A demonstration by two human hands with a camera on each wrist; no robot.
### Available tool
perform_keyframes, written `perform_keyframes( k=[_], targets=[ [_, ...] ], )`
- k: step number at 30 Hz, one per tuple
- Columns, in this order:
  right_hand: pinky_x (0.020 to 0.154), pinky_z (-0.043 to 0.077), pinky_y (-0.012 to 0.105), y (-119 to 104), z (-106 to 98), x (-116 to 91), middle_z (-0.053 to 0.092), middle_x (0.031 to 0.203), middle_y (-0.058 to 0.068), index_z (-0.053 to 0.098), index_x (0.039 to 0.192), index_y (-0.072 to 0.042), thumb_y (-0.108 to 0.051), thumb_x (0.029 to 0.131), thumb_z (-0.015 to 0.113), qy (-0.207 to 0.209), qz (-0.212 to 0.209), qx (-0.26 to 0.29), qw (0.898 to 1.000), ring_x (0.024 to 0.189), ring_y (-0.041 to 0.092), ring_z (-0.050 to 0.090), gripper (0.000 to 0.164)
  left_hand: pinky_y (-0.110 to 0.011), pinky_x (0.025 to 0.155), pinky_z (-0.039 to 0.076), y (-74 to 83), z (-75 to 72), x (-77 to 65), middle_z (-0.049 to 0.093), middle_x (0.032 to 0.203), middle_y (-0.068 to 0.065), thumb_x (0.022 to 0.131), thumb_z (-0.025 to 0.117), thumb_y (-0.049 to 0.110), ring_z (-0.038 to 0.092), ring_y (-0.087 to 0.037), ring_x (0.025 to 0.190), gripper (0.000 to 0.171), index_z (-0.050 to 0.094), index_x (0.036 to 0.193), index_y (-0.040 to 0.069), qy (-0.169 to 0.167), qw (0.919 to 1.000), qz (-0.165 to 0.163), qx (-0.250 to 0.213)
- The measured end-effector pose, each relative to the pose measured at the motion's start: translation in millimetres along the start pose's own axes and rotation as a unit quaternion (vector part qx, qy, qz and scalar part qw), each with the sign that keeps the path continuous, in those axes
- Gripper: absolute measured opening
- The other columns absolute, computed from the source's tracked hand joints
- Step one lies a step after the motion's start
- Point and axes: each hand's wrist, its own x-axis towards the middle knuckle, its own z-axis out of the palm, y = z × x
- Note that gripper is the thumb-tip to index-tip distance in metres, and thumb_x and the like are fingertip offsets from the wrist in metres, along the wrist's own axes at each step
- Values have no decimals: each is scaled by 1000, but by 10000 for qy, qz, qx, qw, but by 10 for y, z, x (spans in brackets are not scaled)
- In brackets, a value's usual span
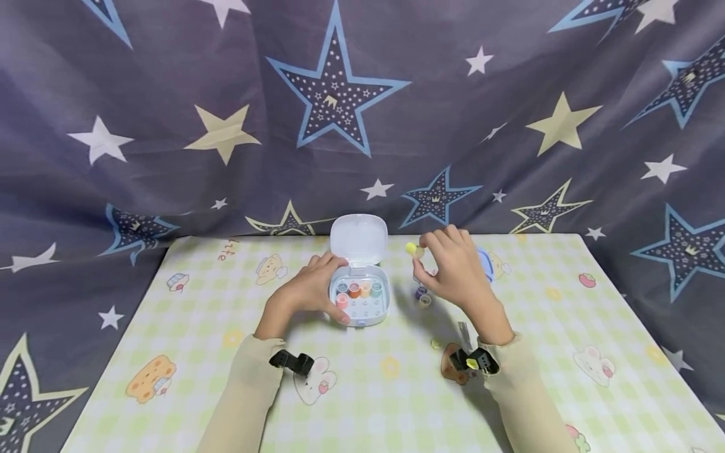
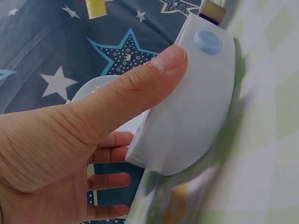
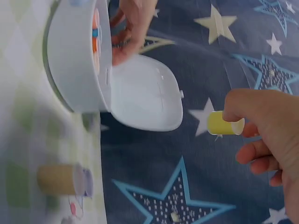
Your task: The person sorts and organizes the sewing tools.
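A white box [image 1: 359, 321] with a raised lid [image 1: 359, 239] stands on the table; several coloured thread spools [image 1: 365, 289] sit over small pegs inside. My left hand [image 1: 311, 286] grips the box's left side, its thumb on the front wall near a blue button [image 2: 208, 42] and fingers toward the back. To the right of the box, my right hand [image 1: 453, 267] pinches a yellow thread spool [image 3: 222, 123] in the air between thumb and fingers. Below that hand, a purple spool [image 1: 420, 292] and a beige spool [image 1: 425, 301] stand on the table.
Partly behind my right hand is a blue-rimmed item [image 1: 485, 264]. Near the right wrist lie a thin silvery piece [image 1: 464, 333] and a small yellow-green round thing [image 1: 435, 343]. A star-patterned curtain [image 1: 340, 182] hangs behind the checked tablecloth [image 1: 362, 402].
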Motion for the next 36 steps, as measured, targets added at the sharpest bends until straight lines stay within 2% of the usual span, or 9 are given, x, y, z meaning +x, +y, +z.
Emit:
perform_keyframes(
  k=[4, 9, 15, 20, 29, 36],
  targets=[
    [69, 34, 38, -124, 13, 13, 59, 80, 3, 57, 91, -9, -22, 76, 63, -140, -237, -17, 9996, 74, 25, 43, 21, -44, 98, 37, 28, 16, 12, 43, 131, -7, 43, 89, 52, 38, -24, 113, 113, 41, 135, 9, -55, 10000, 31, 57],
    [71, 34, 36, -260, 6, 92, 56, 81, 3, 57, 97, -9, -22, 78, 62, -787, -808, -241, 9933, 75, 24, 42, 23, -45, 99, 37, 55, 16, 31, 42, 132, -8, 44, 89, 52, 37, -24, 113, 112, 41, 135, 9, -110, 9999, 79, 72],
    [76, 37, 37, -341, 70, 160, 54, 80, 5, 54, 96, -9, -22, 79, 61, -1305, -1841, -578, 9725, 81, 26, 46, 23, -42, 97, 38, 53, 33, 51, 42, 132, -5, 44, 89, 53, 38, -23, 111, 112, 41, 135, 10, -129, 9998, 100, 101],
    [82, 38, 37, -379, 154, 193, 54, 84, 4, 52, 93, -11, -26, 84, 59, -1571, -2407, -791, 9545, 86, 26, 48, 19, -40, 97, 38, 44, 53, 66, 41, 133, -4, 43, 88, 55, 38, -22, 111, 113, 41, 136, 11, -187, 9996, 59, 188],
    [83, 37, 37, -412, 316, 292, 57, 93, 6, 51, 94, -10, -28, 85, 61, -1697, -3130, -903, 9301, 87, 25, 46, 23, -38, 94, 39, 25, 25, 32, 43, 131, -4, 44, 88, 55, 38, -21, 108, 112, 41, 135, 11, -142, 9996, 26, 227],
    [87, 37, 37, -488, 455, 354, 59, 100, 5, 53, 100, -12, -33, 86, 63, -2341, -3280, -883, 9109, 94, 24, 45, 27, -38, 95, 39, -11, -22, -31, 43, 130, -5, 44, 89, 54, 38, -21, 108, 112, 41, 135, 10, -77, 9998, -21, 182]
  ],
)
